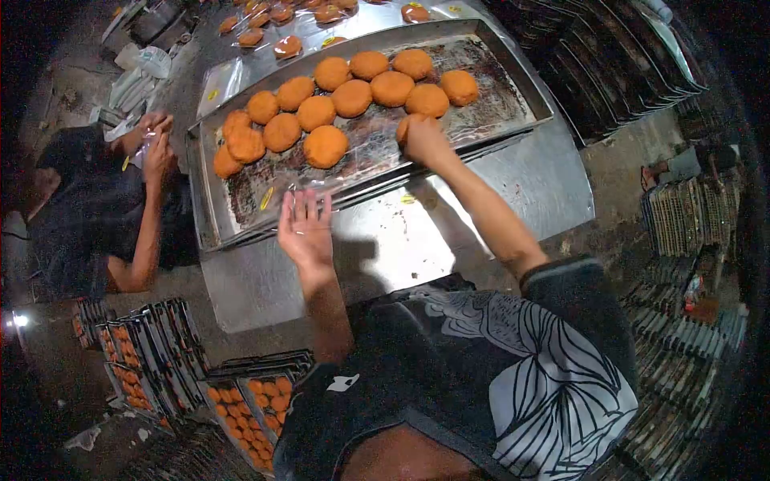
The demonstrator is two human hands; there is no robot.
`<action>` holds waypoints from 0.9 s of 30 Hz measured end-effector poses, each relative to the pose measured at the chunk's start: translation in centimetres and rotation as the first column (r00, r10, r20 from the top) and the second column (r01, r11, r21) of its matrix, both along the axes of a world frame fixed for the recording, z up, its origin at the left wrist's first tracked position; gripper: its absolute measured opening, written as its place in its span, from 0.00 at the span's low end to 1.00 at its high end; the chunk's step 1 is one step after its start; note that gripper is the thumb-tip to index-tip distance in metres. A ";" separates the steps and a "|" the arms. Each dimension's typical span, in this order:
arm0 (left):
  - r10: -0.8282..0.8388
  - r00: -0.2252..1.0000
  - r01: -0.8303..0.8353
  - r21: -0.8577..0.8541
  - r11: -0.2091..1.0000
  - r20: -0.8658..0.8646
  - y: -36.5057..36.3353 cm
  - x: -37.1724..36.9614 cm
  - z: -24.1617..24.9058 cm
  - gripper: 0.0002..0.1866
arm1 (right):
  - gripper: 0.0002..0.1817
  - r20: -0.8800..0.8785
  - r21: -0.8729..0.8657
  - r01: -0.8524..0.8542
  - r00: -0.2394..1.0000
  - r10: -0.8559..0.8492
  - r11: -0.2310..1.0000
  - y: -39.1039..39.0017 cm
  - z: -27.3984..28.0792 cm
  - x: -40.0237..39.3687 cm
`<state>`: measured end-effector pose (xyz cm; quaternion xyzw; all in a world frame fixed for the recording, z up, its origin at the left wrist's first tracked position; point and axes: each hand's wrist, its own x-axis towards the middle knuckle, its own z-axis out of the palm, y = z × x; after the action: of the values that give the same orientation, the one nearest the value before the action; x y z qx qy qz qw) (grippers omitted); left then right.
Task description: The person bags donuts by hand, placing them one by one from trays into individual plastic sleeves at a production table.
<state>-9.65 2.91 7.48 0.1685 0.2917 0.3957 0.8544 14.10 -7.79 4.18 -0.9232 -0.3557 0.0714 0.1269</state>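
Observation:
Many round orange-brown buns [326, 147] lie on a worn metal tray [497, 120], mostly in its left and middle parts. My right hand [427, 143] reaches over the tray's near side, its fingers closed on a bun that shows partly beside them. At the tray's near edge, my left hand [306, 224] is palm up with its fingers spread. A clear plastic wrapper with a yellow label [267, 198] lies over the fingertips of that hand; how it is held is hard to make out.
Wrapped buns [287, 47] lie on the metal table [257, 297] beyond the tray. At left a co-worker [96, 208] handles clear plastic. Stacked trays stand at upper right [593, 56] and lower right; bun-filled trays [249, 413] stand at lower left.

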 end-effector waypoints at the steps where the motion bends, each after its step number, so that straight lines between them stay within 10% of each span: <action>1: 0.020 0.996 -0.012 -0.086 0.996 0.086 0.8 -0.3 0.3 0.16 | 0.17 0.057 0.097 -0.054 0.997 0.049 0.994 0.2 -0.7 0.8; 4: 0.120 0.983 -0.106 -0.108 0.988 0.135 3.1 -1.1 -0.1 0.13 | 0.25 -0.273 0.487 0.005 0.951 0.146 0.873 -1.0 3.3 -2.1; 5: 0.173 0.973 -0.156 -0.117 0.981 0.150 3.5 -1.0 -0.1 0.14 | 0.26 0.215 0.561 -0.181 0.974 0.069 0.808 -0.9 0.8 -3.5; 9: 0.113 0.983 -0.120 0.038 0.992 0.147 0.2 1.1 0.5 0.23 | 0.36 0.442 0.524 -0.582 0.810 0.385 0.622 -0.8 8.9 -13.5; 11: -0.047 0.991 0.003 0.331 0.944 0.123 -1.4 1.9 0.4 0.25 | 0.37 0.382 0.502 -0.528 0.846 0.372 0.684 -0.9 9.6 -14.2; 17: -0.381 0.922 0.364 0.179 0.914 0.068 -6.0 2.5 1.7 0.26 | 0.42 0.104 0.742 -0.181 0.982 0.156 0.645 -3.4 8.4 -15.3; 19: -0.437 0.842 0.429 0.098 0.898 0.316 -6.2 2.9 -0.1 0.25 | 0.40 0.148 0.766 -0.239 0.969 0.199 0.596 -3.7 6.7 -14.3; 21: -0.716 0.554 0.747 0.126 0.653 0.426 -3.9 2.5 -4.2 0.22 | 0.37 -0.062 0.865 0.013 0.995 0.081 0.501 -5.6 6.3 -15.0; 22: -0.708 0.564 0.738 0.126 0.663 0.425 -4.8 2.7 -4.6 0.22 | 0.35 -0.079 0.742 0.046 0.997 0.019 0.669 -6.3 5.6 -13.6; 23: -0.759 0.642 0.717 0.264 0.645 0.111 -6.8 2.6 -4.9 0.20 | 0.31 -0.108 0.660 -0.014 0.988 0.114 0.751 -7.0 5.4 -11.7; 24: -0.704 0.678 0.720 0.384 0.577 -0.213 -8.7 2.5 -5.1 0.18 | 0.20 -0.777 0.604 0.428 0.506 0.375 0.673 -7.8 7.0 -10.3; 25: -0.545 0.671 0.741 0.481 0.469 -0.502 -9.5 2.5 -5.4 0.16 | 0.12 -0.356 0.643 0.057 0.905 0.233 0.763 -7.3 4.7 -6.9; 27: -0.375 0.493 0.826 0.558 -0.083 -0.785 -9.5 2.0 -6.4 0.16 | 0.12 -0.138 0.731 -0.022 0.974 0.179 0.682 -5.3 7.3 -2.0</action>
<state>-7.65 -6.55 1.10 0.8106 0.0531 -0.0062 0.5831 12.15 -13.06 11.46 -0.7649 -0.3907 0.0237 0.5116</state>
